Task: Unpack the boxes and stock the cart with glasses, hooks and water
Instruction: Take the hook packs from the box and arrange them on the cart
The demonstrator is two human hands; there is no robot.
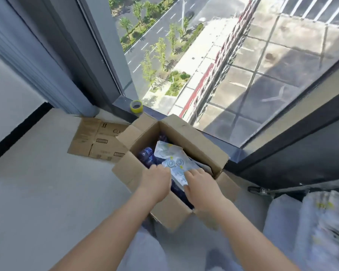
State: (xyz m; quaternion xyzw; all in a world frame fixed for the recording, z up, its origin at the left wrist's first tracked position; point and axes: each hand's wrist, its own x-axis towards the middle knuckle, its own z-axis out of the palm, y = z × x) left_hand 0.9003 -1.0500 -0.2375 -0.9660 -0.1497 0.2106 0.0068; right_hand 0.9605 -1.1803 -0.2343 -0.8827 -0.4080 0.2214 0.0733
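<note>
An open cardboard box [194,141] stands on the floor by the window. Inside lie white plastic packets [176,159] with blue print, over dark blue bottles [146,155]. My left hand [157,180] and my right hand [201,182] both reach into the near side of the box. Each hand's fingers hold the near edge of the lower white packet, left hand at its left corner, right hand at its right. The fingertips are partly hidden by the packet.
A flattened cardboard box [98,139] lies on the floor left of the open one. A roll of yellow tape [136,107] sits on the window sill. White packets [321,227] are piled at the right. A dark metal bar [282,189] runs there.
</note>
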